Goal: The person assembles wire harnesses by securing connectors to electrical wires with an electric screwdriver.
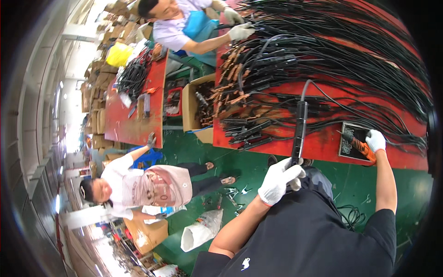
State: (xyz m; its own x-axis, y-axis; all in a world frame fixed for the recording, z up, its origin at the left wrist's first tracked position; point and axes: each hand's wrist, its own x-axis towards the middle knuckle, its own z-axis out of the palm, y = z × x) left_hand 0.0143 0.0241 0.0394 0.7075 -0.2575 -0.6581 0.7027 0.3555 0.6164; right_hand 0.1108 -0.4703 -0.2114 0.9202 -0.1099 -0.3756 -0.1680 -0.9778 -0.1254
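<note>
Upright in front of me stands a long, narrow black housing (300,127) with lighter patches along its face. A grey cable (318,87) bends out of its top toward the table. My left hand (280,181), in a white glove, is closed around the lower end. My right hand (376,140), also gloved, is at the right edge of a tray of small dark parts (346,150). Its fingers are curled, and what they pinch, if anything, is hidden. Right beside it, an orange-and-black power screwdriver (362,148) lies across the tray.
Black cables (341,55) and copper-coloured pieces (234,69) cover much of the red table (272,147). A co-worker's gloved hands (241,31) work at its far side. Another person (152,184) stands left, near a white sack (201,229). A cardboard box (191,108) sits beside the table.
</note>
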